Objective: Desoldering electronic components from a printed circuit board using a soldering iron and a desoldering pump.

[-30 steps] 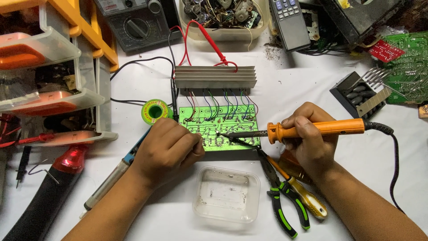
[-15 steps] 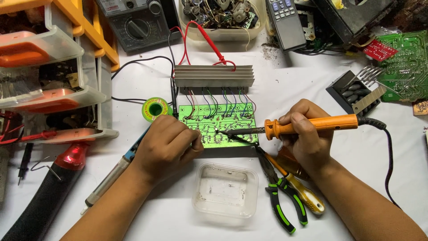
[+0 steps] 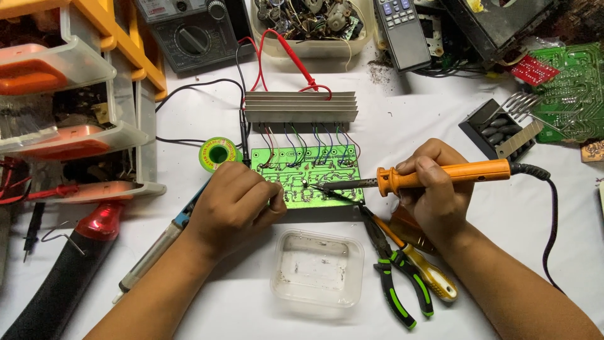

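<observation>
Drawers (image 3: 75,82) of clear and orange plastic stand at the far left of the desk (image 3: 207,113), with a red-and-black tool (image 3: 69,264) lying below them. Moving right, a green spool of solder (image 3: 217,154) sits just beside the board's left corner, and a slim blue-and-grey tool (image 3: 160,242) lies under your left forearm. Your left hand (image 3: 236,204) is curled closed on the left edge of the green circuit board (image 3: 308,182), fingers pinched together at the board; whether they hold solder wire cannot be told. The board lies mid-desk, wired to a finned grey heatsink (image 3: 301,107) just behind it, with a clear plastic tub (image 3: 318,271) in front. Your right hand (image 3: 434,192) grips the orange soldering iron (image 3: 440,176) like a pen, its tip touching the board near the middle. You look to be mid-joint, heating one point. Any next move calls for a steady tip and a board kept pinned. Green-handled pliers (image 3: 396,277) and a yellow-handled screwdriver (image 3: 428,274) lie beneath your right wrist.
</observation>
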